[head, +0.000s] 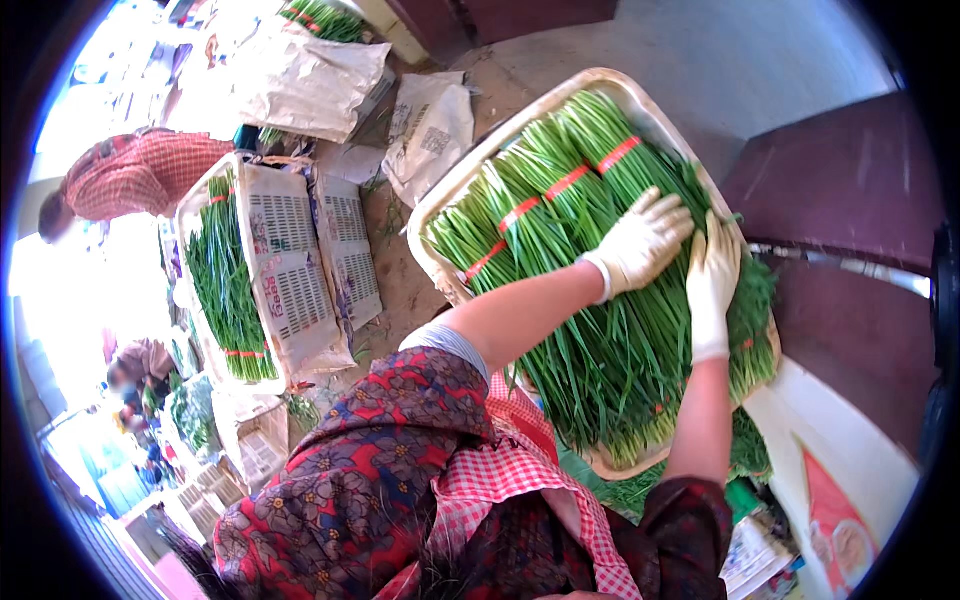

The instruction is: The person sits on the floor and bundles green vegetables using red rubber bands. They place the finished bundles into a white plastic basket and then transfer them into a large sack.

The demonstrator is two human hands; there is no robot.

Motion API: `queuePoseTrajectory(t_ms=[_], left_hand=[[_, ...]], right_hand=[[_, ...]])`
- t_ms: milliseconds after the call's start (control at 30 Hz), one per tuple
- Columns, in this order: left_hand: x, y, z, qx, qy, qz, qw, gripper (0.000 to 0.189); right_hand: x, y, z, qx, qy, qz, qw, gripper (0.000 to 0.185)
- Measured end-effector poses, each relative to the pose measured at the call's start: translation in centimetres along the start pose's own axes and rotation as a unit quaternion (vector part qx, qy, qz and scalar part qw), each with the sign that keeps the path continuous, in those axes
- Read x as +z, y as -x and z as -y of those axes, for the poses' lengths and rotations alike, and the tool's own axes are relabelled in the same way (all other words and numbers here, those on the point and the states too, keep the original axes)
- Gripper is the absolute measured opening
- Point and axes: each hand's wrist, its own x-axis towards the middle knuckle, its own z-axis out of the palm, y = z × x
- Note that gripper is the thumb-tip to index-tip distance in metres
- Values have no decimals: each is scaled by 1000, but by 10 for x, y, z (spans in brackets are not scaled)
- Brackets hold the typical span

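Observation:
A large pale plastic crate (pixel 517 129) in front of me is packed with bundles of long green garlic chives (pixel 600 352), several tied with red bands (pixel 568 182). My left hand (pixel 646 241), in a cream glove, lies across the leaves in the upper right part of the crate, fingers extended. Just right of it, my right hand (pixel 712 289), gloved alike, rests palm down along the outermost leaves near the crate's right side, its thumb apart from the fingers. Neither hand visibly closes around a bundle. Feathery greens (pixel 752 300) lie beside my right hand.
To the left, another pale crate (pixel 262 247) holds banded greens (pixel 223 285). White sacks (pixel 433 127) lie beyond. Maroon panels (pixel 840 180) stand at the right. A person in a checked shirt (pixel 150 172) bends at the far left; another person (pixel 142 367) is lower down.

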Motion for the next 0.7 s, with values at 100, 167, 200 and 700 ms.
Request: queuePoseTrajectory(t_ms=[100, 167, 200, 700], left_hand=[[8, -1, 6, 14, 6, -1, 1000, 40], [-2, -12, 4, 0, 10, -17, 1000, 36], [-14, -17, 1, -2, 36, -12, 999, 35], [-258, 263, 431, -540, 98, -310, 776, 45]], right_hand=[[31, 16, -11, 43, 34, 44, 998, 49], [42, 19, -19, 42, 18, 33, 998, 50], [45, 23, -21, 47, 25, 32, 998, 50], [1, 22, -51, 105, 19, 189, 976, 52]])
